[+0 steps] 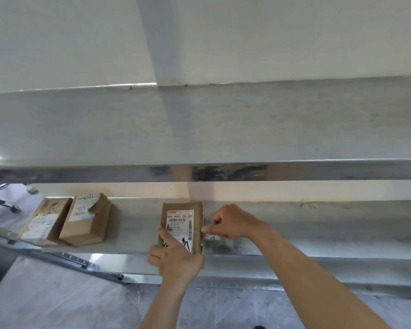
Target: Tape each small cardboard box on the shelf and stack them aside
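The near end of the box (179, 227) is covered by the left hand (176, 260). The tape roll (211, 238) is mostly hidden behind the right hand (233, 223) and the box edge. Small label print is unreadable; a dark object (259, 327) is cut off at the bottom edge.

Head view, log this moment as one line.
left hand: steadying labelled box | right hand: pulling tape roll | two boxes: aside

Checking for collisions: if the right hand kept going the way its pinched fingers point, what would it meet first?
Probably the box it works on: the right hand points left, fingers already at the box's right edge.
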Demonstrator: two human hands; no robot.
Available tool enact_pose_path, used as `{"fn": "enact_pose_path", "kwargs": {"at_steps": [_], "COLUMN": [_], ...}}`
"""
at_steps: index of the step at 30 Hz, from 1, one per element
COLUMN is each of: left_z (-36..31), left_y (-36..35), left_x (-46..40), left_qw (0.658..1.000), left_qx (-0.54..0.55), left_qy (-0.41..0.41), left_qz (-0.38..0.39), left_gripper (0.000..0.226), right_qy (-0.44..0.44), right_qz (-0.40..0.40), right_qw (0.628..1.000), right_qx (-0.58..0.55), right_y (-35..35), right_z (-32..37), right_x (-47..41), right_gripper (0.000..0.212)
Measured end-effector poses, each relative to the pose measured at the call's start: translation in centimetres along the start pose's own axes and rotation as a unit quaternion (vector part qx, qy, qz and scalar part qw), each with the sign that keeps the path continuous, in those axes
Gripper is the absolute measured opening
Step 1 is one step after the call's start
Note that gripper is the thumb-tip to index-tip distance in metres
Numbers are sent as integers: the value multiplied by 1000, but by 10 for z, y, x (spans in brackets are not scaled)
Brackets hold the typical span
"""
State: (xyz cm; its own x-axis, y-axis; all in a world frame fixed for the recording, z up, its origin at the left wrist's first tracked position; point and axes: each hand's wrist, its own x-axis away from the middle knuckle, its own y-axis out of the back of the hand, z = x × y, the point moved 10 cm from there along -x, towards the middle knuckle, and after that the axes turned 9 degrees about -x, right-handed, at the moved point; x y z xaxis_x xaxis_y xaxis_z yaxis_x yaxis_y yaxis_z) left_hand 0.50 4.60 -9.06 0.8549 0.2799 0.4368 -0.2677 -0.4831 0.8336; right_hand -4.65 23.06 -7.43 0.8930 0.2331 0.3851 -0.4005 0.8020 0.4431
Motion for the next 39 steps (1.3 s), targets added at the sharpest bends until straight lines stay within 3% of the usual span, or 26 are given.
{"fn": "enact_pose_path", "kwargs": {"at_steps": [11,16,22,24,28,31,36,39], "left_z": [24,32,47,45,28,20,18,21], "left_y": [14,18,19,11,-5,-10,-9,-10], "left_x": [-13,-15,-26,-31,-27,-28,-25,-25], "left_qw": [991,986,977,959,910,904,882,873], "left_qx": [129,155,193,255,377,386,405,395], "left_qy": [31,50,57,62,60,46,36,26], "left_qz": [21,46,70,104,163,179,238,285], "left_gripper": [126,113,117,122,100,108,89,106], "right_qy": [59,46,33,35,32,27,0,-5], "right_qz": [1,-24,-35,-38,-46,-45,-48,-42], "right_qw": [998,997,998,998,997,997,998,998], "right_qx": [17,60,47,47,47,48,48,36], "right_y": [1,17,26,27,38,43,35,23], "right_z": [38,24,12,12,9,5,-6,-6], "right_x": [-5,-3,2,2,6,9,3,-5], "right_gripper": [41,45,49,48,50,49,46,45]}}
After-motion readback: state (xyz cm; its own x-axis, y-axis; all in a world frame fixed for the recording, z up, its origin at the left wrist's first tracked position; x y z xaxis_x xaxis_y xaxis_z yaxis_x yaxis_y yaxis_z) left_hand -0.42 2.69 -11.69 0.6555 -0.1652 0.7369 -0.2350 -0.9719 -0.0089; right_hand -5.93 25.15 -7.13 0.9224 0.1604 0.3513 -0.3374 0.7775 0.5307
